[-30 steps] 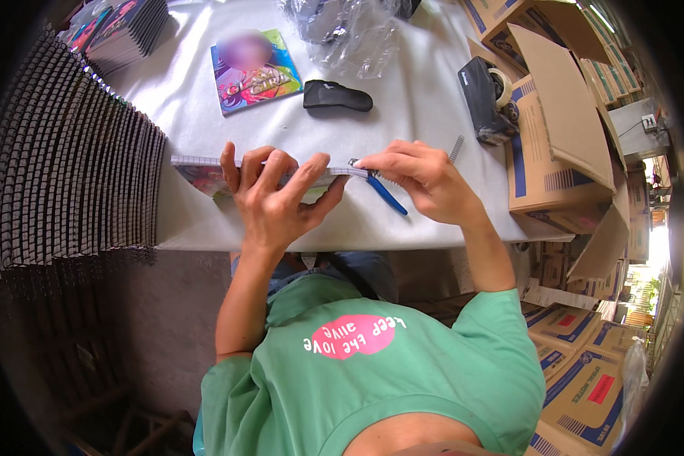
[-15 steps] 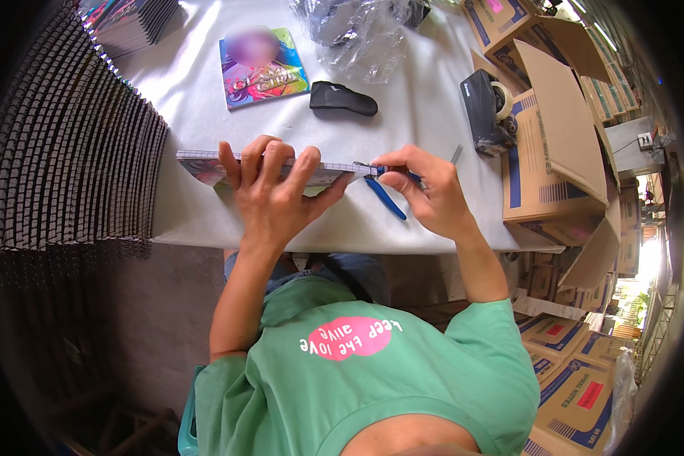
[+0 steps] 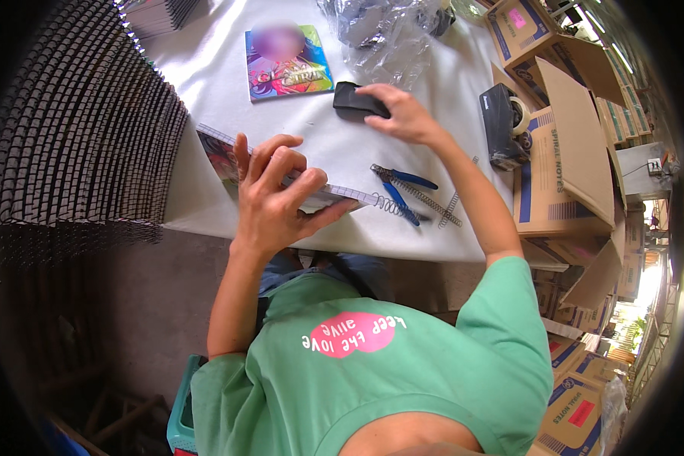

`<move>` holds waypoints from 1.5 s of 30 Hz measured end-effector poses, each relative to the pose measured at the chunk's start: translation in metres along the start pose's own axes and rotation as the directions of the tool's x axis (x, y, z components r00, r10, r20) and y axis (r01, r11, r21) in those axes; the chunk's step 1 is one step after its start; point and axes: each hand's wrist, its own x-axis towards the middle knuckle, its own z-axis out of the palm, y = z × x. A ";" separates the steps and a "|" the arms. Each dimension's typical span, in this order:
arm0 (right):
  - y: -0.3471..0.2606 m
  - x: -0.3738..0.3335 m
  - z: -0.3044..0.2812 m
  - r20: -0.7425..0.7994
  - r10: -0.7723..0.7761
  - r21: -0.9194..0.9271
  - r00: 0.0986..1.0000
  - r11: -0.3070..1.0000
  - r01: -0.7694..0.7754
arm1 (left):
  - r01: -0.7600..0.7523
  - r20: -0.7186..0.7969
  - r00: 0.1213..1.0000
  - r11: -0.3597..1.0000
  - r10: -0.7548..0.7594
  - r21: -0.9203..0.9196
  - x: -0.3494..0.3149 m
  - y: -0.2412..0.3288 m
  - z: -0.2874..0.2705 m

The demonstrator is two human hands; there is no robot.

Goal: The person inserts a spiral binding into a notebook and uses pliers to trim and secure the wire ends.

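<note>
My left hand (image 3: 273, 186) is closed round a notebook (image 3: 220, 152), tipped up on its edge with the page edges upward. A wire spiral (image 3: 391, 207) sticks out of the notebook's right end. My right hand (image 3: 406, 114) reaches away to a small black rounded object (image 3: 353, 101), its exact kind unclear. The thumb and fingers close round that object's right end as it lies on the table. Blue-handled wire cutters (image 3: 407, 179) lie with jaws apart, right of the notebook. Loose wire spirals (image 3: 441, 210) lie under and beside them.
A colourful notebook (image 3: 290, 83) lies flat farther back. Tall stacks of spiral-bound notebooks (image 3: 83, 129) line the left side. Clear plastic wrap (image 3: 380, 34) lies at the back. A black tape dispenser (image 3: 500, 125) stands beside an open cardboard box (image 3: 543, 175) on the right.
My right hand has left the cutters and the notebook's end and moved away from me to the black object. The cutters now lie on the table. My left hand keeps the notebook, now more tilted.
</note>
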 end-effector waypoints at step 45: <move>-0.106 -0.026 -0.045 -0.249 -0.372 0.785 0.894 0.464 0.411 | 0.147 -0.142 0.977 0.983 -0.162 -0.111 -0.002 0.005 0.019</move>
